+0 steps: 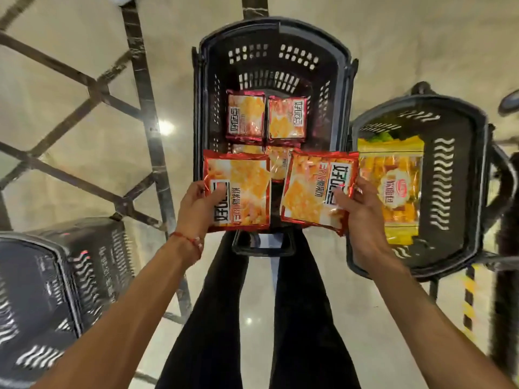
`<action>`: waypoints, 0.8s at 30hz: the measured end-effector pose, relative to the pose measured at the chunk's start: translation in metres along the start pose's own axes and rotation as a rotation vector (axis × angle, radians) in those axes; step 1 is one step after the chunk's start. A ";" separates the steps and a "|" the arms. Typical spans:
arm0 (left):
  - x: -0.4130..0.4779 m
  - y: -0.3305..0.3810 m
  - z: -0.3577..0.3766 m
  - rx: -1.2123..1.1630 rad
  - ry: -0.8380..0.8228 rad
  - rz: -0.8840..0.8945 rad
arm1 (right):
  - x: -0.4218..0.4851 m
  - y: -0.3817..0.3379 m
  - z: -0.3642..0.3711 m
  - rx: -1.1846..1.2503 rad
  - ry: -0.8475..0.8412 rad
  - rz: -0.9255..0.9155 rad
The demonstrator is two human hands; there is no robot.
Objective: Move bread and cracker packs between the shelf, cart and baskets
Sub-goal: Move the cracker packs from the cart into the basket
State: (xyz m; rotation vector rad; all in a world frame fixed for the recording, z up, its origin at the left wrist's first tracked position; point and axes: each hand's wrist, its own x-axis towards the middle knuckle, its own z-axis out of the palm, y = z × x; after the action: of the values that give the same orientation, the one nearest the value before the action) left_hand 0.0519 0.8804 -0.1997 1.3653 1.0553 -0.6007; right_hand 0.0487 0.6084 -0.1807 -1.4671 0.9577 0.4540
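My left hand (pixel 196 206) grips a red cracker pack (pixel 238 189) by its left edge. My right hand (pixel 362 211) grips a second red cracker pack (pixel 314 192) by its right edge. Both packs hover over the near end of the black centre basket (pixel 205 88). Inside that basket two red cracker packs (pixel 245 116) (pixel 286 119) lie flat side by side, and more show partly beneath the held ones. To the right, another black basket (pixel 474 175) holds a yellow bread pack (pixel 393 186).
A third black basket (pixel 64 276) stands at the lower left. The floor is glossy beige tile with dark diagonal lines (pixel 92 88). My black-trousered legs (pixel 219 318) stand just behind the centre basket. A dark post (pixel 505 276) stands at the right edge.
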 end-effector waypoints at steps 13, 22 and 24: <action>0.089 -0.040 0.043 0.026 0.105 0.025 | 0.098 0.040 -0.005 -0.169 -0.095 -0.086; 0.157 -0.048 0.064 0.258 0.296 0.134 | 0.144 0.072 0.033 -0.246 -0.041 -0.041; 0.173 -0.049 0.065 0.388 0.340 0.142 | 0.154 0.084 0.049 -0.282 -0.012 -0.030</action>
State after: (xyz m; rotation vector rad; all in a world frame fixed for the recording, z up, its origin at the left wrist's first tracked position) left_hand 0.1031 0.8488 -0.3814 1.9157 1.1349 -0.4929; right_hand 0.0849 0.6200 -0.3586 -1.7276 0.8865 0.5939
